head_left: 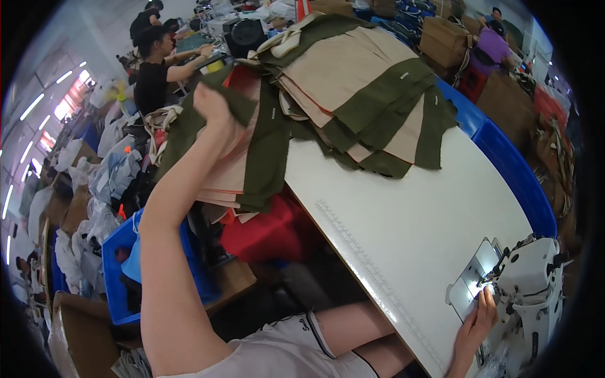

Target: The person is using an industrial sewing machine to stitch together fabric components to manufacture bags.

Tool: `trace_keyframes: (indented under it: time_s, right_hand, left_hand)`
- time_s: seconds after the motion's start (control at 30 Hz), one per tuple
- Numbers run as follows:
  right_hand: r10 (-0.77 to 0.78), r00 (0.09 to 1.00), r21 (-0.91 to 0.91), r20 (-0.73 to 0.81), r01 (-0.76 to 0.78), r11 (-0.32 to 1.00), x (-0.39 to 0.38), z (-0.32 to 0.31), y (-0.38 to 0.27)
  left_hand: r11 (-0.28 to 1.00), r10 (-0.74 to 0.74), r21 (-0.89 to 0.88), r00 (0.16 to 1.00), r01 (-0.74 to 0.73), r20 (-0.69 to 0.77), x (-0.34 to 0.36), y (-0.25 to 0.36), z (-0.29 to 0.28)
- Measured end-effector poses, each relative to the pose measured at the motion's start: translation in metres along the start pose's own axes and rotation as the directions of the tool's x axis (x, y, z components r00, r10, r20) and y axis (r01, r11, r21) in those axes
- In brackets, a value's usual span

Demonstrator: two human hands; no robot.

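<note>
At the white table's (422,208) left edge: a pile of cloth pieces (236,167), under the left hand (215,113).
Left grip: blurred beside a green flap; I cannot tell whether the fingers pinch it.
Right hand (479,320): fingertips by the needle of the lit sewing machine (529,271); I cannot tell whether they grasp anything.
Needle risk: a stray start could prick those fingers, since they rest so near.
Pile risk: corners jut past the table, so a hard tug might drag pieces onto the red cloth (268,230) below.
Bigger stack (368,79): on the tabletop, unevenly fanned; a knock could slide it.
Cloth looks: limp, beige with dark green bands, orange-red showing between layers.
</note>
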State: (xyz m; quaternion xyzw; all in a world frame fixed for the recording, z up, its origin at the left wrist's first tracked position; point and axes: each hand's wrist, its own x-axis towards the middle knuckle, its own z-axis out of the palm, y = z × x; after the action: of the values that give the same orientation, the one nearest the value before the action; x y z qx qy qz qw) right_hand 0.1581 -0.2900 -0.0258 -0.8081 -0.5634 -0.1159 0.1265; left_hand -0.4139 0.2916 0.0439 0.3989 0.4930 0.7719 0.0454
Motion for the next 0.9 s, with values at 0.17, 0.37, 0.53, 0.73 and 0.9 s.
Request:
trace_keyframes:
  time_s: [0.17,0.37,0.53,0.73,0.9]
  right_hand:
    - [0.019,1.0,-0.022,-0.002,-0.019,1.0,-0.005,-0.001,0.006]
    - [-0.04,0.999,0.026,-0.016,0.04,0.999,0.003,0.0,0.0]
    - [-0.02,1.0,0.029,-0.023,0.021,0.999,0.004,0.003,0.001]
    - [0.041,0.99,0.182,-0.136,-0.016,0.983,-0.007,-0.006,0.001]
    - [0.093,0.985,0.309,-0.142,-0.045,0.95,0.009,-0.008,-0.028]
  left_hand:
    - [0.939,0.261,0.059,0.815,-0.338,0.517,-0.089,0.136,0.066]
    - [0.849,0.527,-0.515,-0.119,0.122,0.841,-0.233,0.167,0.093]
    - [0.757,0.231,-0.322,-0.228,-0.568,0.946,-0.347,0.115,0.073]
    - [0.694,0.39,-0.603,-0.498,-0.394,0.775,-0.343,0.148,0.034]
    - [0.711,0.382,-0.586,-0.486,-0.389,0.786,-0.34,0.189,0.024]
